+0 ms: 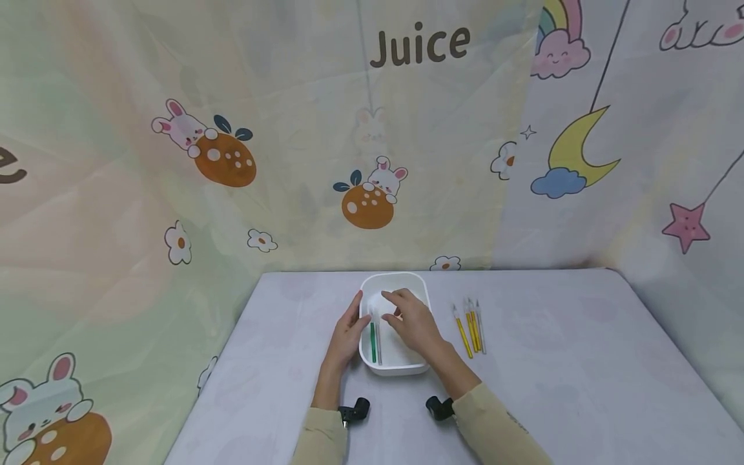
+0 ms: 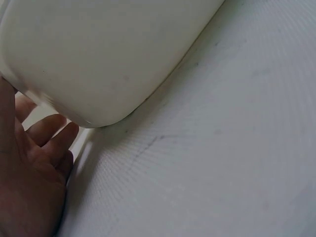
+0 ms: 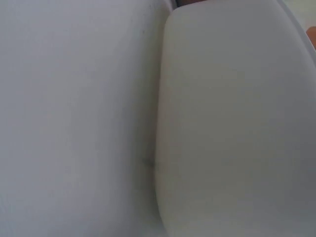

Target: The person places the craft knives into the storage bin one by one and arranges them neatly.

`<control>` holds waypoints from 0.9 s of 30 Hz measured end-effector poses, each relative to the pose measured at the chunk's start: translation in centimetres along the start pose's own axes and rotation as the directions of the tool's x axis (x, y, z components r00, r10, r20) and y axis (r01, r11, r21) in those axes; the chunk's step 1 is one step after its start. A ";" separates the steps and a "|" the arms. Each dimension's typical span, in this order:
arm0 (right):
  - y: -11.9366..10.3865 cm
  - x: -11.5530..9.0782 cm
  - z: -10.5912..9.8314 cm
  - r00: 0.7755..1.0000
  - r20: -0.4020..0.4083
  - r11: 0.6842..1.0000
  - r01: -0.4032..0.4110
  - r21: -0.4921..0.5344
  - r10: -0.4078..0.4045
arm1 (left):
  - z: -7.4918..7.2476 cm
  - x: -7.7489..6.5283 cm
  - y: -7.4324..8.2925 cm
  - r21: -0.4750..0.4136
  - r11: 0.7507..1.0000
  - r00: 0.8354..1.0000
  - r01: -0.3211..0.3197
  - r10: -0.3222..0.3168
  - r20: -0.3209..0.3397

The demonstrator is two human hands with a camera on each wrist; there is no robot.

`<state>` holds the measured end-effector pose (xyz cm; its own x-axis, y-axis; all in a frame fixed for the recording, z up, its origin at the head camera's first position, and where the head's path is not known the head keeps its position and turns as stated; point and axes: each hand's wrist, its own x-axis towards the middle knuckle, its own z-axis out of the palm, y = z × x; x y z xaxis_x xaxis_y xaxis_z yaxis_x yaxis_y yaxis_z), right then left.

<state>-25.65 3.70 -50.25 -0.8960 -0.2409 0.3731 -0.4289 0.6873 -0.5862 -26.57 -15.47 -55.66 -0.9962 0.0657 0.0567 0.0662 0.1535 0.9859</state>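
Note:
A white plastic tray (image 1: 401,369) with rounded corners sits on the table. Inside it, along the left side, lie a green pen-like stick (image 1: 373,342) and a pale one (image 1: 379,345), side by side. My left hand (image 1: 345,337) holds the tray's left wall, thumb over the rim; in the left wrist view its fingers (image 2: 59,140) bend against the outside. Over the inside of the tray is my right hand (image 1: 411,321), thumb and fingers apart with nothing visible between them. The right wrist view shows mostly the tray's outer wall (image 3: 232,118).
Right of the tray, several slim sticks lie on the table (image 1: 558,361), among them a yellow one (image 1: 462,336) set a little apart and a pale one (image 1: 481,329). A printed cloth backdrop (image 1: 302,129) hangs behind the table's far edge.

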 end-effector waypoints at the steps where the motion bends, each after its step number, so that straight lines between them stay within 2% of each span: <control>1: 0.0 0.0 -0.2 1.000 -0.017 1.000 0.009 -0.006 -0.009 | 0.0 0.0 0.0 0.000 1.000 1.000 -0.002 0.002 -0.001; 5: 0.2 -0.1 -1.2 0.998 -0.059 1.000 0.011 0.002 -0.011 | 0.1 0.0 0.1 0.004 1.000 1.000 0.003 -0.003 -0.005; 8: 0.5 -0.1 -1.5 0.998 -0.055 1.000 -0.015 0.014 0.016 | 0.1 0.0 0.1 0.009 1.000 1.000 0.012 -0.012 -0.006; 13: 1.3 -0.3 -1.6 0.997 -0.045 0.998 -0.061 0.024 0.062 | 0.2 0.1 -0.1 0.006 1.000 1.000 0.013 -0.013 -0.008; 18: 1.9 -0.7 -1.6 0.994 -0.072 0.996 -0.076 0.051 0.080 | 0.1 0.1 -0.3 0.001 1.000 1.000 0.009 -0.009 -0.008; 27: 3.0 -1.6 -1.9 0.982 -0.185 0.988 -0.019 0.155 0.048 | 0.2 0.1 -0.3 -0.015 1.000 1.000 0.003 -0.003 -0.005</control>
<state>-25.24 7.46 -51.24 -0.8787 -0.0769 0.4712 -0.4246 0.5772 -0.6975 -26.68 -15.30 -55.95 -0.9967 0.0605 0.0547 0.0627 0.1392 0.9883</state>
